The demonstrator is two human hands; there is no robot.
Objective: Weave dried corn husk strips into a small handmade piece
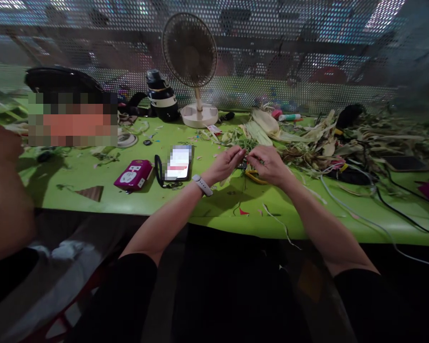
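My left hand (226, 165) and my right hand (266, 164) are close together over the green table, fingertips nearly meeting. Both have their fingers pinched together; whatever lies between them is too small and dark to make out. Under my right hand lies a cutting tool with yellow handles (256, 178), its head partly hidden. Just behind my fingers is a small heap of green leaves (248, 143). Pale dry husks (262, 126) spread beyond it. Left of my left hand, a lit phone (179, 163) lies beside a magenta pouch (133, 176).
A small fan (190, 50) and a dark bottle (162, 97) stand at the back against a perforated metal screen (271, 52). Dried plant matter (318, 147) and cables (357, 209) cover the right side. A co-worker's arm (7, 190) is at the left.
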